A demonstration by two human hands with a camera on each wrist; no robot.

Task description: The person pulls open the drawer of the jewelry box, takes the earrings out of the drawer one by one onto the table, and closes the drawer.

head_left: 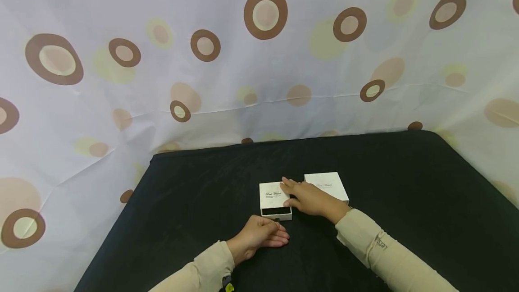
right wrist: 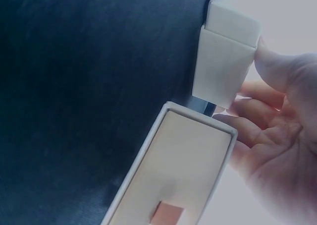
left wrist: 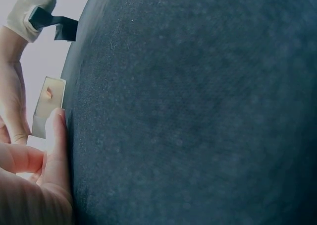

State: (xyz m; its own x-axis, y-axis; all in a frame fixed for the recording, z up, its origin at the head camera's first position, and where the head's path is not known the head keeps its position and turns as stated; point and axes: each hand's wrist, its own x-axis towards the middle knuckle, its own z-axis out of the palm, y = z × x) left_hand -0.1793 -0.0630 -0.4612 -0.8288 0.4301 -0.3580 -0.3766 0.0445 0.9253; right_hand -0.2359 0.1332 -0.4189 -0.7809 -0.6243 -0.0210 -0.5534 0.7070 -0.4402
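Note:
A white lettered drawer box (head_left: 272, 197) lies on the dark cloth with its inner tray (head_left: 285, 216) slid partway out toward me, baring a dark interior. At the tray's front edge, my left hand (head_left: 259, 233) pinches the small pull tab with thumb and index, the other fingers stretched out low over the cloth. My right hand (head_left: 308, 196) holds the box's outer sleeve from its right side, fingers on top and thumb near the front corner. Just behind that hand is a second white box (head_left: 334, 179), whose front carries a copper-coloured tab (right wrist: 167, 213).
Black cloth (head_left: 194, 202) covers the table. Beyond its far edge hangs a pale curtain (head_left: 227, 80) with brown and yellow circles. A black mount (left wrist: 54, 23) sits on the right wrist and shows in the left wrist view.

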